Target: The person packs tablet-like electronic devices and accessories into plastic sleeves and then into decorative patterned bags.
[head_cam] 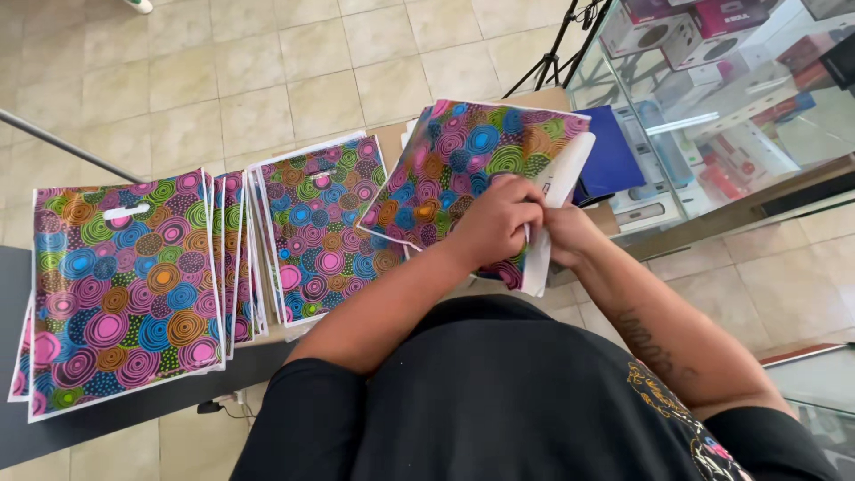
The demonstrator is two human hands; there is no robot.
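Observation:
I hold a plastic bag (463,165) printed with many-coloured circles up in front of me, over the table. My left hand (499,223) grips its lower edge with closed fingers. My right hand (565,233) pinches the same bag at its white inner edge (559,191), touching my left hand. The bag's opening is folded back there, showing the white inside.
Two stacks of the same patterned bags lie on the table, one at the left (120,285) and one in the middle (325,223). A blue sheet (610,160) lies behind the held bag. A glass display case (712,107) with boxes stands at the right. A tripod (557,44) stands on the tiled floor.

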